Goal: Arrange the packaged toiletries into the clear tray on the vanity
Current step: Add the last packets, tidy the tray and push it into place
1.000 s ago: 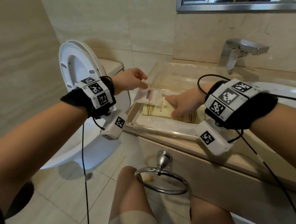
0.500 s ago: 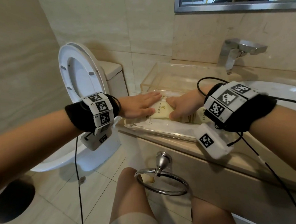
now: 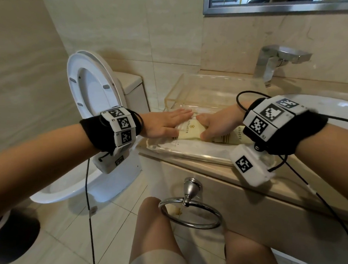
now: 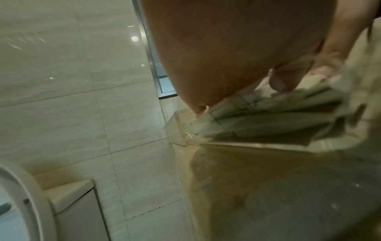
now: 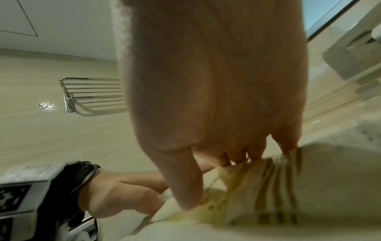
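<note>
A clear tray point(image 3: 172, 95) sits on the vanity left of the sink and holds several flat packets. A cream packet point(image 3: 189, 130) with gold print lies on top, over white ones. My left hand point(image 3: 175, 122) lies flat, fingers straight, on the packets at the tray's left end. My right hand point(image 3: 208, 126) curls down over the cream packet, thumb at its near edge and fingers at its far edge. In the left wrist view the left hand point(image 4: 226, 48) covers the packets point(image 4: 268, 117) by the tray corner point(image 4: 179, 128). In the right wrist view the right hand point(image 5: 216, 97) pinches the cream packet point(image 5: 268, 187).
A chrome faucet point(image 3: 273, 60) and a white basin point(image 3: 331, 105) are right of the tray. A toilet with its lid raised point(image 3: 90, 91) stands to the left. A towel ring point(image 3: 191, 213) hangs on the vanity front above my knees point(image 3: 157, 232).
My left hand held a small clear packet above the tray's left end; it has come down and now lies flat on the packets. My right hand has stayed on the cream packet.
</note>
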